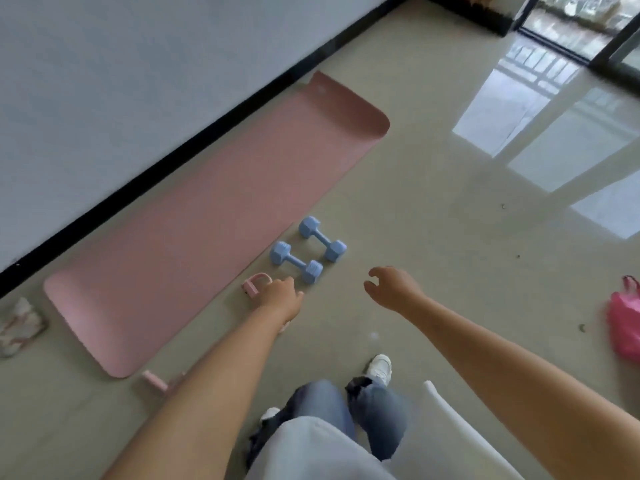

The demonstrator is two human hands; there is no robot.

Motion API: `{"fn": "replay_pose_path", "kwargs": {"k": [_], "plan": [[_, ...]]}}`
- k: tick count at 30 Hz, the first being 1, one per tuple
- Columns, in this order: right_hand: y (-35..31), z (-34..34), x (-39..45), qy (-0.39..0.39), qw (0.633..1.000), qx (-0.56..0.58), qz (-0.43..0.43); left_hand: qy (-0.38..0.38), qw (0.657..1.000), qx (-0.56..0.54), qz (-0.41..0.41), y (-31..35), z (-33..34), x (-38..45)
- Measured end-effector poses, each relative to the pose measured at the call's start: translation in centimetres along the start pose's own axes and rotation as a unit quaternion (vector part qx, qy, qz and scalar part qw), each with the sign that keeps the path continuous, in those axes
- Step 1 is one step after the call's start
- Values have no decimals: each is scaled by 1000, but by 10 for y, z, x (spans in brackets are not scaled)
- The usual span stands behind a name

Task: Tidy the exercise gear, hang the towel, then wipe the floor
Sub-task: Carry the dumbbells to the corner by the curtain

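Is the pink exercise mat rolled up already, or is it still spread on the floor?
Still spread. The pink mat lies flat at full length on the floor along the wall, both rounded ends visible, no roll.

You stand on a glossy pale beige floor (433,209) that reflects window light at the upper right. A pink exercise mat (207,216) lies flat on it, unrolled along the black skirting. Just beside the mat's near edge rest two blue dumbbells (297,262), side by side, and a pink handled resistance piece (255,283). A folded patterned cloth (19,325) lies at the mat's left end. A pink bag (625,323) sits far right.
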State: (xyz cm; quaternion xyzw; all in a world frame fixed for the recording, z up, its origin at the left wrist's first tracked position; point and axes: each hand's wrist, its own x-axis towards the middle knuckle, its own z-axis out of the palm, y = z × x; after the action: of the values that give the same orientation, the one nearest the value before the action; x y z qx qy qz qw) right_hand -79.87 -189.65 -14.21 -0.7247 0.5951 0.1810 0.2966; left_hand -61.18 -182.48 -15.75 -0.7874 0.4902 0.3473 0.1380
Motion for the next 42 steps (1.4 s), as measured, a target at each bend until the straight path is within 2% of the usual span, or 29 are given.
{"fn": "replay_pose_path", "kwargs": {"k": [5,13,19,23,26,30,36,39,42], "plan": [[-1,-47,82,-56,997,-29,-38,-19,995,-68,-70,26,-15,45],[-38,-76,220,-107,988,-75,-81,-36,978,-141,-150,25,-30,158],[-38,-47,324,-147,985,-69,-53,-55,957,-205,-198,25,-16,252],[-36,-7,398,-174,980,-77,-52,-54,938,-259,-225,27,22,323],[-31,41,457,-183,978,-83,-59,-41,911,-320,-256,26,69,380],[-20,119,536,-204,974,-76,-56,-26,858,-399,-321,21,143,456],[4,228,645,-229,971,-53,-34,12,791,-458,-407,-3,239,569],[13,268,685,-247,969,11,-27,33,750,-499,-433,-11,271,612],[20,297,707,-229,969,89,-16,76,712,-539,-442,-8,293,635]]}}
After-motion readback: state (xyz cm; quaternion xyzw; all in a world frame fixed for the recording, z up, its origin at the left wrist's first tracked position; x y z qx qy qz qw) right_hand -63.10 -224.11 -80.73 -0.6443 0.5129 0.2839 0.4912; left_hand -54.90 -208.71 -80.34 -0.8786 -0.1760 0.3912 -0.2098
